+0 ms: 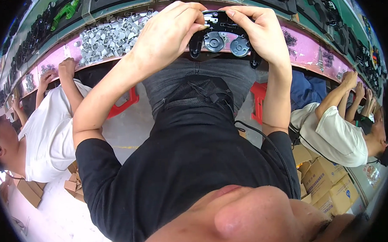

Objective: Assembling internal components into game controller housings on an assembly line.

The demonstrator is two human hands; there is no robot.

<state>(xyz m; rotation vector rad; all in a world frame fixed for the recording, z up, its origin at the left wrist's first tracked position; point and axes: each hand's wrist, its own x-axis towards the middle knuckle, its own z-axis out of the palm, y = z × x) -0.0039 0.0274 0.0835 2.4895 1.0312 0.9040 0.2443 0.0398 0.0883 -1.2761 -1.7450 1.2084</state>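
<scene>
Above the bench's near edge is a black game controller shell (pixel 224 22), its inner side showing, with two round grey discs (pixel 214 42) low in it. My right hand (pixel 261 31) grips the shell's right side, thumb on the upper edge. My left hand (pixel 170 33) is closed at the upper left of the shell, thumb and fingertips pinched around a small pale part (pixel 206 22); its exact shape is mostly covered. Beside my left hand a heap of small grey plastic parts (pixel 108 38) lies on the pink bench top (pixel 71 48).
Black plastic parts fill the green bench strip (pixel 154 8) beyond. Small dark parts (pixel 290 39) lie right of my right hand. One person in a white shirt (pixel 51 123) works at left, another in a pale shirt (pixel 342 136) at right. Red stools (pixel 258 101) and cardboard boxes (pixel 326 180) are around.
</scene>
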